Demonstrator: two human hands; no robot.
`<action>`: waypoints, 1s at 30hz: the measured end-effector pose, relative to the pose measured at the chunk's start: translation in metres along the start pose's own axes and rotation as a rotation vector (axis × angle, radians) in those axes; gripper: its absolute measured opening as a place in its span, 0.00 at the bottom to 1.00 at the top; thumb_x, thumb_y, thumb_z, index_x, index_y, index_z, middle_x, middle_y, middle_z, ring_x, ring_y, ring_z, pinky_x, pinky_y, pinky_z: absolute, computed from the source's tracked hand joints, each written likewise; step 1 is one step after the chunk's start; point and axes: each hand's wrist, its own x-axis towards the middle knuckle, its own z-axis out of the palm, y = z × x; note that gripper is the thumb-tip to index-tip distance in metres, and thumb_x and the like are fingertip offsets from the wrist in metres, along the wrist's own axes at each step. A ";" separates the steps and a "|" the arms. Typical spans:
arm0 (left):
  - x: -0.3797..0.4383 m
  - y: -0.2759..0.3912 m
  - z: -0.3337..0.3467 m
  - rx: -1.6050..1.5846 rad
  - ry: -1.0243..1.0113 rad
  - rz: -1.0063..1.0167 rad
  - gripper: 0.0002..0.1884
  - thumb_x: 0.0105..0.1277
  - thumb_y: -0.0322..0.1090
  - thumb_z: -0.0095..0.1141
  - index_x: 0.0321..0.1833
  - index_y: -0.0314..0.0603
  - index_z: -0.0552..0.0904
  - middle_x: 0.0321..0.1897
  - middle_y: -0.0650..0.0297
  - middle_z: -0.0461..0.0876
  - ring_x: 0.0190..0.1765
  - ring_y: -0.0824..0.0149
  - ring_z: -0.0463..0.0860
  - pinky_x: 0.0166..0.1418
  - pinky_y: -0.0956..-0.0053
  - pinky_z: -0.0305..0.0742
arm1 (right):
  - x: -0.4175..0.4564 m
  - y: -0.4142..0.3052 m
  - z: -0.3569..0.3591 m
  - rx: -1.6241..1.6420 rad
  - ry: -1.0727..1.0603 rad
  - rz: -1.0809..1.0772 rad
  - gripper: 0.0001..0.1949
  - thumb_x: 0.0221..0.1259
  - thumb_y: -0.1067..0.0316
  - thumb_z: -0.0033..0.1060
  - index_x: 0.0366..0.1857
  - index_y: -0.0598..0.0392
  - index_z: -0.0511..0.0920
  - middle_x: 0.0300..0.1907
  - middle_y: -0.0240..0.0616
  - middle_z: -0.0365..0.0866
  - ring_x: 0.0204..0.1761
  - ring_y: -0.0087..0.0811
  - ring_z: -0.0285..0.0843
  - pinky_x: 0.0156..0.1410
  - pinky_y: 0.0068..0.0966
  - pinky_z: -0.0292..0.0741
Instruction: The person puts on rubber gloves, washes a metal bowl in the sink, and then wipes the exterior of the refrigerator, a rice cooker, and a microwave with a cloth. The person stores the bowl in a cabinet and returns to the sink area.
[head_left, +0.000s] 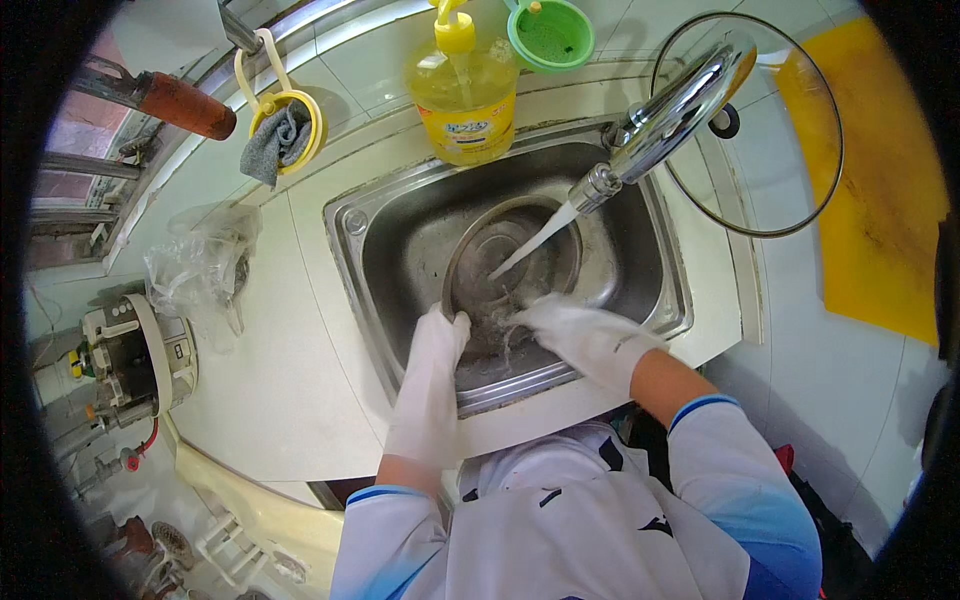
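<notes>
A round pan or lid (452, 268) with a raised rim lies tilted in the stainless steel sink (401, 225). My left hand (444, 337), in a white rubber glove, grips its near-left rim. Over the near-right part of the round piece is my right hand (574, 330), also gloved and blurred by motion. Whether its fingers hold anything cannot be made out. From the chrome faucet (682, 112) a stream of water (536, 244) runs onto the middle of the piece, and water splashes between my hands.
A yellow dish soap pump bottle (465, 112) stands behind the sink, near a green strainer (551, 34). A glass lid (832, 169) and a yellow cutting board (870, 187) are at right. At left are a plastic bag (202, 255) and a hanging yellow holder with a grey cloth (279, 139).
</notes>
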 end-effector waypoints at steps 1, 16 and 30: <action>0.006 -0.008 0.000 0.020 0.006 0.034 0.19 0.66 0.38 0.58 0.53 0.29 0.84 0.42 0.39 0.89 0.50 0.41 0.88 0.56 0.57 0.80 | 0.002 0.016 -0.028 -0.583 -0.112 -0.176 0.25 0.65 0.64 0.63 0.68 0.39 0.78 0.67 0.48 0.80 0.62 0.51 0.83 0.67 0.41 0.80; 0.049 -0.083 0.040 -0.325 -0.121 -0.096 0.18 0.63 0.36 0.64 0.50 0.27 0.87 0.38 0.46 0.90 0.43 0.52 0.90 0.48 0.62 0.81 | 0.071 0.052 -0.008 0.318 0.449 0.074 0.27 0.69 0.58 0.65 0.71 0.46 0.74 0.66 0.39 0.80 0.68 0.40 0.78 0.68 0.38 0.77; 0.046 -0.045 0.033 -0.469 -0.251 -0.226 0.15 0.68 0.28 0.62 0.54 0.26 0.85 0.38 0.52 0.89 0.32 0.58 0.87 0.32 0.66 0.81 | 0.102 0.021 0.030 0.270 0.518 -0.132 0.17 0.67 0.69 0.64 0.58 0.58 0.79 0.50 0.51 0.84 0.54 0.42 0.85 0.57 0.36 0.82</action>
